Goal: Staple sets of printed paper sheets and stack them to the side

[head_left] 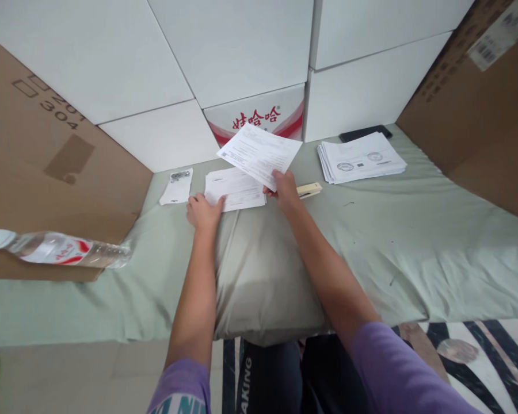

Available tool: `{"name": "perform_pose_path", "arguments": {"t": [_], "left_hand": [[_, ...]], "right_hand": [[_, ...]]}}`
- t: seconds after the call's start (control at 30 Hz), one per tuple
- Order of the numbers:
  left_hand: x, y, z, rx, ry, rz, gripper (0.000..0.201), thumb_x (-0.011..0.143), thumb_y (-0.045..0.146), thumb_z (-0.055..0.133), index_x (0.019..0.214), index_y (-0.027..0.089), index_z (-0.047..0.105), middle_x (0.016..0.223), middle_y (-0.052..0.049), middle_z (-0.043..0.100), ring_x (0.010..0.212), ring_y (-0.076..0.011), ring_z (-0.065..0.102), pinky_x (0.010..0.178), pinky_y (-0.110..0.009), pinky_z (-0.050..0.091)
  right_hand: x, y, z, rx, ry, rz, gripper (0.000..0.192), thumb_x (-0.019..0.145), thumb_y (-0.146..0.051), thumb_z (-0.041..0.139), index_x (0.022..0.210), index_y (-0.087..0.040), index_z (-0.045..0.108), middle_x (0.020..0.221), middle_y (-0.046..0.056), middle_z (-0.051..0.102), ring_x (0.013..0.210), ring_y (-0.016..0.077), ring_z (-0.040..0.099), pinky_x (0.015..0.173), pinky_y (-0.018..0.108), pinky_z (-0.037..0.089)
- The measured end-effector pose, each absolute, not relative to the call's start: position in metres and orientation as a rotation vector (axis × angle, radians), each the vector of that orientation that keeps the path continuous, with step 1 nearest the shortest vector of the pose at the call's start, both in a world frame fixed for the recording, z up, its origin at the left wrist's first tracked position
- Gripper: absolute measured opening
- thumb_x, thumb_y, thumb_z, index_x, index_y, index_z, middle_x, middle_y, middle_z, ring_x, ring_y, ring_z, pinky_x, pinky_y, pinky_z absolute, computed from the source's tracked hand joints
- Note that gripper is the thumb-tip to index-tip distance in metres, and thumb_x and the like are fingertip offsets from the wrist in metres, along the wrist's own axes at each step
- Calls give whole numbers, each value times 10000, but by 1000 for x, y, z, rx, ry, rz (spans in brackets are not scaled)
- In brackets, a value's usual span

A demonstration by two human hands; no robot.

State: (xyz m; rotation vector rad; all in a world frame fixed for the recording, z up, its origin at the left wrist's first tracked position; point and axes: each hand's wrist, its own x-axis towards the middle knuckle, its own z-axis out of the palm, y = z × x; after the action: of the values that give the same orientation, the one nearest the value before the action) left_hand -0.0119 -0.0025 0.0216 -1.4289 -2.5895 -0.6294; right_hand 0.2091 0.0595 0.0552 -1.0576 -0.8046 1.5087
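My right hand (284,191) grips a printed white sheet (259,154) by its near corner and holds it lifted and tilted above the bed. Under it lies a small pile of printed papers (233,188) on the pale green sheet (414,241). My left hand (204,211) rests on the near left corner of that pile, fingers pressing it down. Both arms reach forward over a pillow (259,276) covered in the same green cloth.
A thicker stack of stamped papers (361,157) lies at the right, a dark phone (365,133) behind it. A beige stapler-like object (309,190) sits by my right hand. A small paper with a metal clip (178,185) is left. White and brown boxes surround; a plastic bottle (56,249) lies left.
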Motion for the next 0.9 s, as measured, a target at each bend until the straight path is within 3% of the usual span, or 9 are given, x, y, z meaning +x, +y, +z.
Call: {"name": "perform_pose_path", "arguments": {"t": [0.1, 0.33, 0.53, 0.7, 0.9], "left_hand": [[-5, -5, 24, -1308, -2766, -574, 759, 767, 722, 680, 1247, 143, 575, 1329, -302, 585, 1201, -484, 607, 926, -613, 516], [-5, -1, 26, -1213, -2885, -640, 824, 710, 682, 766, 1283, 138, 532, 1179, -303, 690, 1131, -484, 667, 904, -626, 526], [-9, -1, 24, -1298, -2894, -668, 637, 738, 667, 740, 1107, 157, 638, 1220, -301, 671, 1191, -499, 627, 935, -655, 509], [-6, -3, 25, -1307, -2820, -660, 609, 757, 597, 756, 1156, 154, 635, 1326, -299, 595, 1212, -496, 607, 949, -645, 510], [-5, -3, 27, -1338, -2840, -675, 539, 798, 517, 736, 1191, 169, 612, 1233, -259, 666, 1139, -445, 660, 922, -583, 530]], "right_hand": [[209, 58, 56, -1079, -852, 1507, 54, 969, -176, 479, 989, -184, 528, 694, -11, 623, 407, 82, 515, 350, 195, 329], [208, 58, 46, -1073, -1037, 1560, 49, 905, -172, 586, 944, -192, 566, 703, -6, 617, 409, 61, 449, 350, 180, 323], [208, 56, 46, -1059, -1098, 1613, 50, 949, -224, 541, 919, -190, 561, 602, -5, 572, 413, 98, 474, 332, 178, 273], [208, 56, 48, -1065, -1065, 1646, 54, 945, -234, 525, 951, -199, 566, 599, 4, 588, 419, 117, 489, 329, 188, 277], [207, 60, 41, -1043, -1081, 1693, 181, 855, -159, 497, 1008, -185, 590, 679, 28, 656, 441, 129, 551, 322, 199, 284]]}}
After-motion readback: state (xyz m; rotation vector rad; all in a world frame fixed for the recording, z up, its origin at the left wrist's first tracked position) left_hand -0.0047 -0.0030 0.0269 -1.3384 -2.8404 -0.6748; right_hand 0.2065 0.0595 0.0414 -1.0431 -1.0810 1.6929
